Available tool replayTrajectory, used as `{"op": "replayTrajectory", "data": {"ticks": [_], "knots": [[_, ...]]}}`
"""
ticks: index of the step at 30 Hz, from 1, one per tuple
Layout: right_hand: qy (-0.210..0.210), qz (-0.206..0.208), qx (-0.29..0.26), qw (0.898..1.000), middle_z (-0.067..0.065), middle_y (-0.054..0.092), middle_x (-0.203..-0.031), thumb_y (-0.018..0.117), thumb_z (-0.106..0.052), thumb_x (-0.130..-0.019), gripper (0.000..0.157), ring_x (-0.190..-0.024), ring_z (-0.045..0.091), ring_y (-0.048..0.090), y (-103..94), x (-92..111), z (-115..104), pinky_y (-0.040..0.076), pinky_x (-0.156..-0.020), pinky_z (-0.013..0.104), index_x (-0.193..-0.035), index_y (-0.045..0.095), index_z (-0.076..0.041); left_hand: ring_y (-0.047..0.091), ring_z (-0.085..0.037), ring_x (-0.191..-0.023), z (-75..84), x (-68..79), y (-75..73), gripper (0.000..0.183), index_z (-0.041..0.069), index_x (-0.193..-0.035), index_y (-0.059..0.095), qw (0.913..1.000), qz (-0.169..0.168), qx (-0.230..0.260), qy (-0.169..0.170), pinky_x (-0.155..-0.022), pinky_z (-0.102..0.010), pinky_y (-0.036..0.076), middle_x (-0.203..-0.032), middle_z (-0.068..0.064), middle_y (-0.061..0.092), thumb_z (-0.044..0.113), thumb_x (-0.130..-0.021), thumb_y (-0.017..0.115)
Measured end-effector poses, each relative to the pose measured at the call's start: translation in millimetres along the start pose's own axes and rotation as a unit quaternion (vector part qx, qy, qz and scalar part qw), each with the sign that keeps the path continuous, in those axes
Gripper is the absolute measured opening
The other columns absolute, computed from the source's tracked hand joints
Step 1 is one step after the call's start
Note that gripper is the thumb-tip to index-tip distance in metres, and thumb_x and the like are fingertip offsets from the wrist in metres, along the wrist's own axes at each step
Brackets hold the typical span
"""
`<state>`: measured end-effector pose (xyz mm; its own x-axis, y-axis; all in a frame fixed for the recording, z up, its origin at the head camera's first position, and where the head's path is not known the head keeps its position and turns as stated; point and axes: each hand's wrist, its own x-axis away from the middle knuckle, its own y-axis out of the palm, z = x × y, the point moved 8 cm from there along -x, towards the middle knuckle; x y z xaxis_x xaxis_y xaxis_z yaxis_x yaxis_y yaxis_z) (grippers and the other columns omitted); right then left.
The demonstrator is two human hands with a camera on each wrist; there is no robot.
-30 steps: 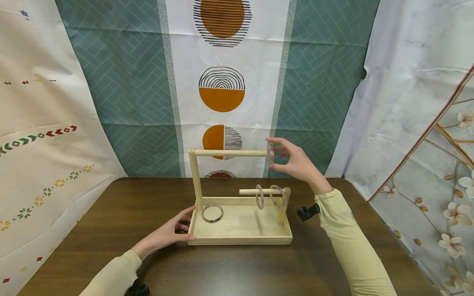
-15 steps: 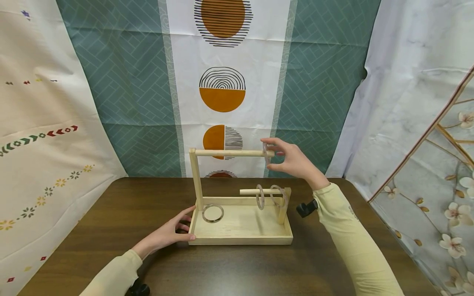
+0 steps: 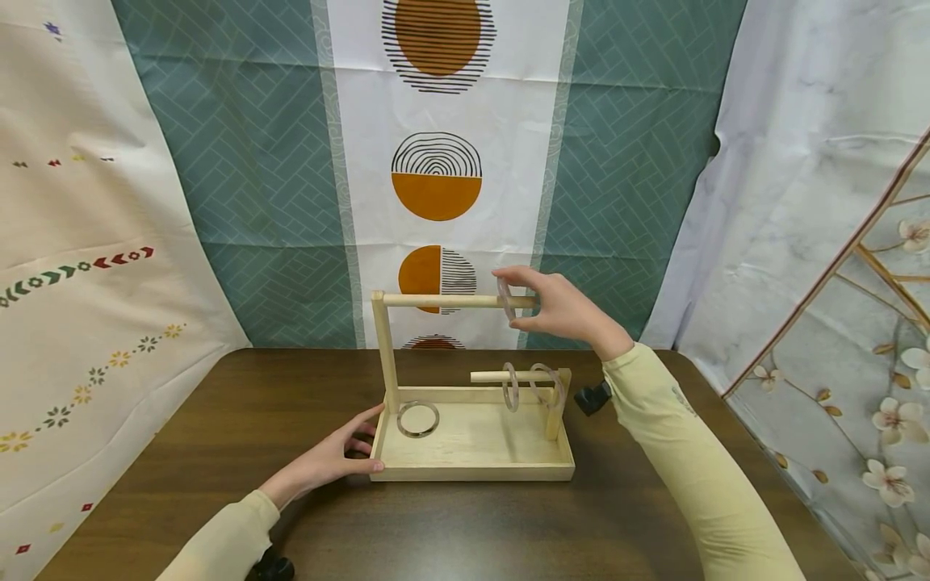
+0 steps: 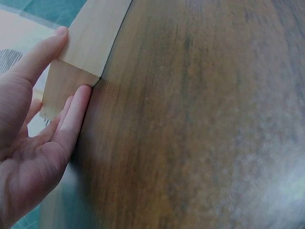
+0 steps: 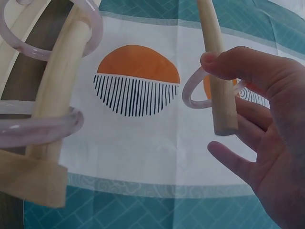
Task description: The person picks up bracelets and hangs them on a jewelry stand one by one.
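Observation:
A pale wooden bangle stand (image 3: 472, 474) has a tray base, a high bar (image 3: 436, 300) and a lower bar (image 3: 483, 376). My right hand (image 3: 570, 311) pinches a translucent pinkish bangle (image 3: 504, 297) between thumb and fingers; it encircles the high bar a little in from the free end. The right wrist view shows the bar passing through that bangle (image 5: 187, 93). My left hand (image 3: 330, 460) holds the tray's left end, thumb at the front corner and fingers along the side. Two bangles hang on the lower bar, one midway (image 3: 512, 387) and one near the post (image 3: 559, 395).
Another bangle (image 3: 417, 435) lies flat in the tray's left part, beside the tall post (image 3: 386, 355). The stand is on a dark brown wooden table (image 3: 465, 532). Patterned cloth (image 3: 261, 202) hangs behind the table and at both sides.
My right hand has moved left, carrying the bangle from the high bar's free end further along the bar. The left hand and the stand have stayed in place.

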<state>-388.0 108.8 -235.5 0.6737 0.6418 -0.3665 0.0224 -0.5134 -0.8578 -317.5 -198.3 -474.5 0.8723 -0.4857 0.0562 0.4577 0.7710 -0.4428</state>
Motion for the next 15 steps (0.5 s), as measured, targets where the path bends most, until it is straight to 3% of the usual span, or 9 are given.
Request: {"op": "replayTrajectory", "data": {"ticks": [15], "knots": [[-0.042, -0.028, 0.010, 0.999, 0.005, 0.053, -0.147, 0.079, -0.013, -0.083, 0.072, -0.137, 0.024, 0.051, 12.5, -26, -21, 0.046, -0.107, 0.045, -0.147, 0.044, -0.016, 0.058, -0.029, -0.113, 0.4, -0.5, -0.1, 0.094, 0.017, -0.159, 0.017, 1.0000, 0.001, -0.005, 0.001, -0.085, -0.030, 0.051, -0.140, -0.029, 0.040, 0.024, -0.087, 0.077]]}}
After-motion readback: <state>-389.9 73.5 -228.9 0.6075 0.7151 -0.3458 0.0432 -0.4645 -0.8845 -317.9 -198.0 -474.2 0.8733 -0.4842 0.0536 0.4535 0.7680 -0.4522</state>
